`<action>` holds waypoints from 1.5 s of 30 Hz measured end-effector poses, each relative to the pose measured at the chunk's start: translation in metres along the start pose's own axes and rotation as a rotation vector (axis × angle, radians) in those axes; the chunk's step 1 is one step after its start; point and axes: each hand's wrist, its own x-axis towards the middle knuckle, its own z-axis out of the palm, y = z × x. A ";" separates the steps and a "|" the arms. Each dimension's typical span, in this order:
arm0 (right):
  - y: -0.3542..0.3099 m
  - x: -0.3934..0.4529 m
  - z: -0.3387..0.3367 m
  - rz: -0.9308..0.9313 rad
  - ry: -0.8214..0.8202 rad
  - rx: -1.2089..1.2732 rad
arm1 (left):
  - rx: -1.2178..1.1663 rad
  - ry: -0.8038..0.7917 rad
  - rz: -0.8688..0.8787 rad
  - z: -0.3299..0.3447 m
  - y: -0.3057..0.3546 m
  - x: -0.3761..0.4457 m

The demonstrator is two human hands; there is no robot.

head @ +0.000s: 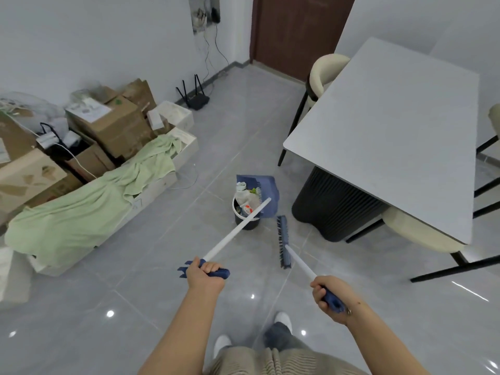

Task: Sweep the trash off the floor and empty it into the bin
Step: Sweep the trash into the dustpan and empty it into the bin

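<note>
Left hand [203,276]: lower centre of the frame, fingers [212,267] curled tight round the blue grip at the end of the dustpan's white handle
Dustpan [263,194]: blue, centre of the frame, tipped up over the bin, its toothed edge facing the bin mouth; its handle runs down-left to the left hand
Trash [244,197]: crumpled paper, wrappers and a green scrap, partly in the pan and partly heaped in the bin mouth
Bin [244,221]: small dark round bucket with a pale rim, standing on the floor at centre, just left of the broom head
Right hand [326,292]: lower right, fingers wrapped round the blue grip of the broom's white handle
Broom [283,242]: blue head with dark bristles resting on the floor right of the bin, near the table's pedestal
Floor [135,307]: glossy grey tile with light reflections
Table [392,125]: grey top on a dark ribbed pedestal, right of the frame, cream chairs around it
Left of the frame: cardboard boxes [113,123] piled by the wall, a pale green cloth [89,201] draped over a low white crate
Upper centre: black router [196,100] on the floor by the wall, brown door [295,31] behind it
</note>
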 end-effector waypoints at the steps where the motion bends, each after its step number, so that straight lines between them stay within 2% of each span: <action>1: -0.002 0.001 0.000 0.002 0.001 -0.011 | -0.004 0.021 -0.020 0.001 0.002 0.004; 11: 0.001 -0.007 -0.004 0.011 -0.014 -0.053 | 0.017 0.062 -0.100 -0.006 0.010 0.033; 17: 0.001 -0.012 -0.005 0.003 -0.039 -0.066 | -0.089 -0.024 -0.162 -0.002 0.009 0.032; 25: -0.008 -0.002 -0.006 0.005 -0.026 -0.116 | -0.237 -0.019 -0.205 -0.002 0.010 0.017; 37: -0.019 0.005 -0.016 0.003 -0.023 -0.145 | -0.353 0.076 -0.137 0.006 -0.011 0.020; 45: -0.015 0.002 -0.022 0.003 -0.003 -0.145 | -0.406 0.077 -0.196 0.005 -0.021 0.016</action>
